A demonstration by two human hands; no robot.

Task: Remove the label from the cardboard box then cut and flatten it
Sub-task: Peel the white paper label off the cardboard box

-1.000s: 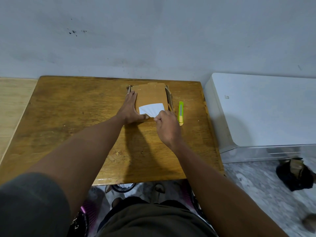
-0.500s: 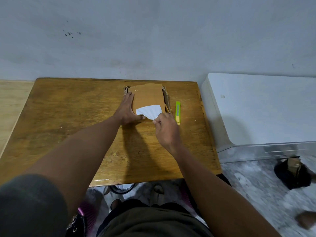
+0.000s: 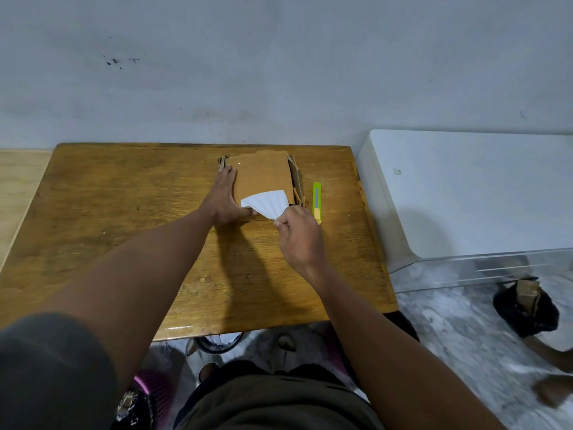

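A brown cardboard box [image 3: 263, 175] lies at the far middle of the wooden table [image 3: 124, 218]. A white label [image 3: 265, 203] curls up off its near part, still stuck at its left end. My right hand [image 3: 299, 234] pinches the label's right corner and holds it lifted toward me. My left hand [image 3: 224, 198] presses flat on the box's left edge, fingers straight, thumb by the near corner. A yellow-green box cutter [image 3: 317, 202] lies on the table just right of the box.
A grey wall stands right behind the table. A white cabinet [image 3: 471, 193] with a clear front edge stands to the right. A black bag [image 3: 524, 305] with cardboard in it lies on the marble floor. My knees are below the table's near edge.
My right hand has pulled the label's corner back toward me and to the right, so more of the label is peeled off the box. My left hand stays pressed on the box.
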